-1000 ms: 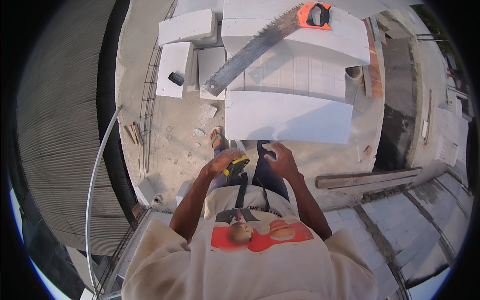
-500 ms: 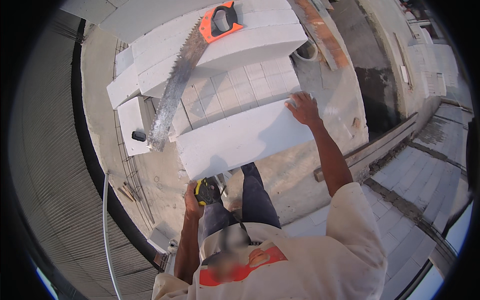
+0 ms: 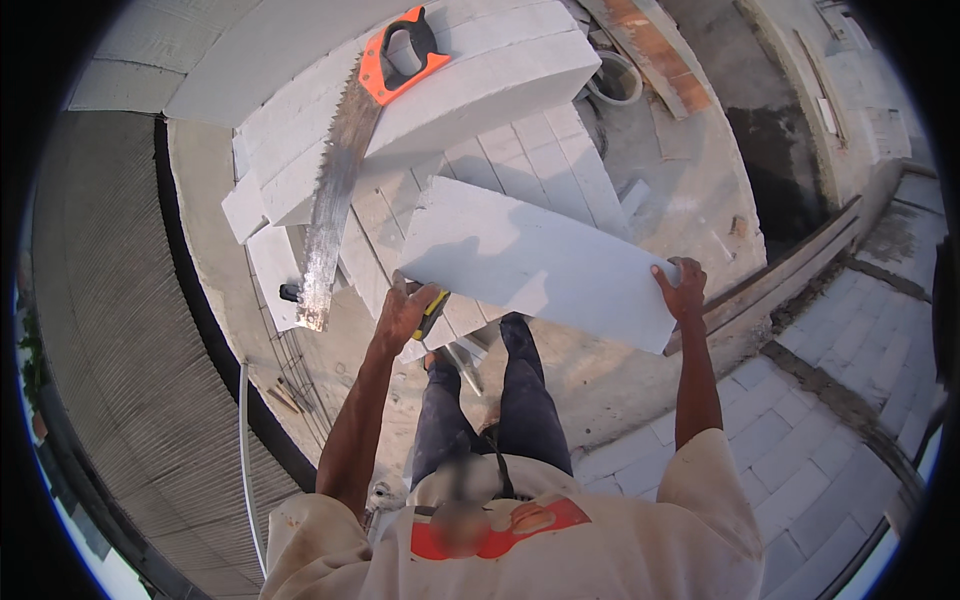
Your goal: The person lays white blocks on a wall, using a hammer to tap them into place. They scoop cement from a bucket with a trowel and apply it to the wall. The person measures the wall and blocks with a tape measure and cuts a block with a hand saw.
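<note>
A long white concrete block [image 3: 535, 262] lies slantwise over a row of similar blocks, its left end farther from me than its right. My right hand [image 3: 683, 290] grips the right end, fingers over the edge. At the near left corner is my left hand [image 3: 405, 312], closed around a yellow-and-black tape measure [image 3: 431, 314]; its fingertips reach the block's edge. Beyond the left hand, a hand saw [image 3: 345, 175] with an orange-and-black handle rests across the stacked white blocks [image 3: 490, 95], its blade tip pointing toward me.
A small black object [image 3: 289, 292] sits on a block beside the saw tip. A wooden plank [image 3: 770, 275] runs along the slab edge at right, near a dark recess [image 3: 775, 130]. Corrugated sheeting [image 3: 130, 330] slopes down at left. A pale hose loop [image 3: 617, 80] lies behind the blocks.
The block has turned clockwise: its left end swung away from me, its right end came nearer. My left hand moved up with the tape measure; my right hand moved right and nearer.
</note>
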Demonstrator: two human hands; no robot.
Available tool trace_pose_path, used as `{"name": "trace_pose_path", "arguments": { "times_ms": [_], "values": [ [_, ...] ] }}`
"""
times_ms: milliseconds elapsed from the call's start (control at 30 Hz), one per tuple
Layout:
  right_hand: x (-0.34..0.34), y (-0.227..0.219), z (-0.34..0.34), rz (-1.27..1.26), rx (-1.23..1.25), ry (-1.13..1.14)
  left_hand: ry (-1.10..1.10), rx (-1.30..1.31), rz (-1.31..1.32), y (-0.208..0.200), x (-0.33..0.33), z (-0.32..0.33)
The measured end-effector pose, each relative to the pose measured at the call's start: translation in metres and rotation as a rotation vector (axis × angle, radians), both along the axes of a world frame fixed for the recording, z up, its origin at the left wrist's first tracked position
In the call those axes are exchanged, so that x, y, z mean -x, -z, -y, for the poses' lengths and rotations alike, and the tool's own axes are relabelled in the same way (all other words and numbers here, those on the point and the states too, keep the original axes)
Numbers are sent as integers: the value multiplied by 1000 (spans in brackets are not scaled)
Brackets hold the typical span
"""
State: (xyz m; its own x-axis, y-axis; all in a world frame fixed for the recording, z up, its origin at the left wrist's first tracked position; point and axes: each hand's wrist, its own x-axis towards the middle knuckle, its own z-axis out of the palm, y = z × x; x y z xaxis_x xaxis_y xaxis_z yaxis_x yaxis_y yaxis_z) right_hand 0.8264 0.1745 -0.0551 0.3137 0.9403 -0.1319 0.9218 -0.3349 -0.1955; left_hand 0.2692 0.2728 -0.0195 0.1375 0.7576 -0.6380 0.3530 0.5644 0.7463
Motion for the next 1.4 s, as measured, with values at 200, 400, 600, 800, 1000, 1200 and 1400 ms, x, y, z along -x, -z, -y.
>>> {"name": "trace_pose_path", "arguments": {
  "times_ms": [200,400,600,800,1000,1200,1400],
  "values": [
    [14,14,79,-314,-26,515,160,79,-46,5,-20,-60],
    [99,26,229,-572,-19,978,407,-85,-213,10,-106,-133],
    [276,-21,247,-1258,10,1468,513,-140,11,13,-181,-166],
    [413,-21,187,-1643,-51,1454,436,-179,106,-62,-133,-103],
    [476,-26,87,-1906,138,1077,155,89,160,-117,6,4],
    [424,-51,80,-1177,-151,130,105,243,91,-110,78,70],
    [380,-108,62,-896,-249,-735,171,394,555,-49,94,105]
  ]
}}
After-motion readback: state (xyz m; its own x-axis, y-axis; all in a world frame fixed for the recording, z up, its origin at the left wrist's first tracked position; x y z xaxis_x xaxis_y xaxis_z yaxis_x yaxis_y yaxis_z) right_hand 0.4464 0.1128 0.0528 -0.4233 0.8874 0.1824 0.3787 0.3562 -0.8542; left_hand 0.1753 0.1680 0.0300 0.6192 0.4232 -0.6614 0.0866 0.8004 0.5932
